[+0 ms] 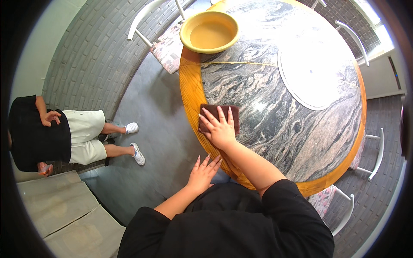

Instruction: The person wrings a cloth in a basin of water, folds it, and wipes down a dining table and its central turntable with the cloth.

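Observation:
My right hand [220, 130] lies flat with spread fingers on a folded dark brown cloth [234, 112], pressing it against the tabletop. The cloth rests at the left side of a round table, partly over the wooden rim [192, 95] and partly over the grey-and-black marbled stone [266, 142]. My left hand [201, 175] is open and empty, its fingers stretched toward the table's near left edge. Whether its fingertips touch the rim I cannot tell. Farther along the left edge stands a yellow basin [209, 32] with liquid in it.
A pale round turntable [309, 71] sits mid-table. White-armed chairs with patterned seats [168, 47] stand around it. Another person in a black top and white shorts [84, 133] is at the left, near a grey padded seat [60, 202]. Brick-patterned walls surround the grey floor [150, 114].

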Demonstrator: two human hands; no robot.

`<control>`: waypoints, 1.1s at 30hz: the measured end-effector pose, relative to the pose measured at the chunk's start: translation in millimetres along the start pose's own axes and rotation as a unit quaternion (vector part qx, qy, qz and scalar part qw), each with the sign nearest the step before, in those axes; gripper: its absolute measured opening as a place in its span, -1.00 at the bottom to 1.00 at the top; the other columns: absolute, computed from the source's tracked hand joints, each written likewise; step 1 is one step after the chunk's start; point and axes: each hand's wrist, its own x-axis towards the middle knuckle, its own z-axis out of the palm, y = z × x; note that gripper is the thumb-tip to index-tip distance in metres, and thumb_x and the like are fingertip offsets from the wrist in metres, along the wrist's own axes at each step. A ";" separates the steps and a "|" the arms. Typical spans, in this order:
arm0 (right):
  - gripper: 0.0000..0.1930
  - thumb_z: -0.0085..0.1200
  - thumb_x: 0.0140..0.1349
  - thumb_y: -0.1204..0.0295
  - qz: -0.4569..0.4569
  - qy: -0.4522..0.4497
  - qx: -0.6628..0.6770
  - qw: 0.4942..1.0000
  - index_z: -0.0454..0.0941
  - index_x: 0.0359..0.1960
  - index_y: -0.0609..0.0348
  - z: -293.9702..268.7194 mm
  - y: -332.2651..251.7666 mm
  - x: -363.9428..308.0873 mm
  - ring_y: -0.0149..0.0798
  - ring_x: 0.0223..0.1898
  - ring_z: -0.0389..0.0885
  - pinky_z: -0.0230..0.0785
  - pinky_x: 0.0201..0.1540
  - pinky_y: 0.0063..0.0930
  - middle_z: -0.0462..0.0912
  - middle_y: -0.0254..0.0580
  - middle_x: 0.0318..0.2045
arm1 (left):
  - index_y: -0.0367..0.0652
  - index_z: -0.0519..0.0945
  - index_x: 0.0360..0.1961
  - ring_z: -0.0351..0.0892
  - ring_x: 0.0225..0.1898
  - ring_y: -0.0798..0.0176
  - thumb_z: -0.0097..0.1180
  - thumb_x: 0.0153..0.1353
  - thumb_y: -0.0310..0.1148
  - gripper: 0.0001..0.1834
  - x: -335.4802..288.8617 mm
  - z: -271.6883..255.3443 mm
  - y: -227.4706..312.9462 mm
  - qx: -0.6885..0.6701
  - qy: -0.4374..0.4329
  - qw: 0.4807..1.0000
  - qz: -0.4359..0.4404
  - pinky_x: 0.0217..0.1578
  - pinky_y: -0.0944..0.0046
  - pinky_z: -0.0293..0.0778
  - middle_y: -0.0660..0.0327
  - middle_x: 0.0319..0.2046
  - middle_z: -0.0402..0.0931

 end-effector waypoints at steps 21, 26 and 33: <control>-0.29 -0.32 0.43 -0.37 0.529 0.041 -0.147 0.835 0.17 0.55 -0.55 -36.2 244.6 62.2 0.30 0.56 0.02 -0.26 0.49 0.45 0.08 -0.04 0.59 | 0.01 0.19 0.56 0.05 0.56 -0.01 0.43 0.00 0.16 0.14 21.5 -12.5 -55.6 -0.014 0.017 1.000 0.019 0.51 -0.35 -0.16 0.18 0.62 -0.07; -0.31 -0.39 0.49 -0.25 0.454 -0.037 -0.158 0.876 0.12 0.59 -0.41 -30.7 203.5 122.8 0.10 0.61 -0.03 -0.40 0.60 0.12 0.01 -0.20 0.63 | 0.02 0.22 0.55 0.04 0.57 -0.01 0.44 0.01 0.14 0.12 20.5 -6.7 -55.9 -0.041 0.015 0.999 0.014 0.51 -0.37 -0.15 0.20 0.62 -0.08; -0.37 -0.25 0.51 -0.07 0.288 -0.110 -0.107 0.945 0.08 0.59 -0.40 -31.4 78.3 181.6 -0.07 0.65 -0.21 -0.57 0.62 0.02 -0.14 -0.37 0.66 | 0.03 0.19 0.56 0.01 0.58 -0.01 0.47 -0.01 0.09 0.14 18.8 -0.6 -56.1 -0.068 0.009 0.998 0.003 0.50 -0.39 -0.15 0.23 0.62 -0.09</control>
